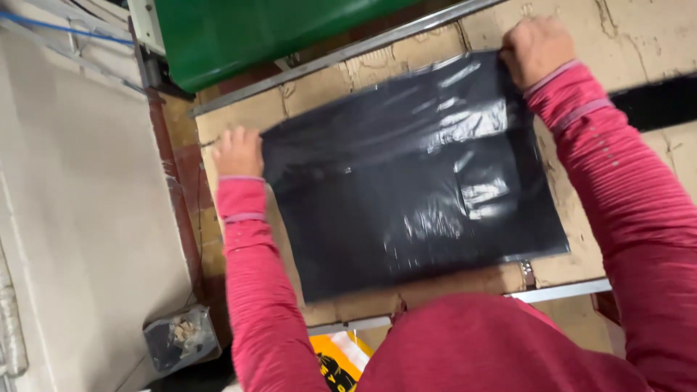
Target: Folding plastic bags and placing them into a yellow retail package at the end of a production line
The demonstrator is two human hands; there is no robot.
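Observation:
A flat black glossy plastic bag [414,181] lies spread on a cardboard-covered table [319,87]. My left hand [238,151] grips the bag's far left corner. My right hand [536,49] is closed on the bag's far right corner. Both arms wear red long sleeves and reach out over the table. The bag looks slightly blurred.
A green sloping panel [254,29] stands beyond the table's metal rail [348,52]. A grey floor [80,203] lies to the left, with a small bin of scraps [181,337] on it. A yellow bag [337,363] shows below the table's front edge.

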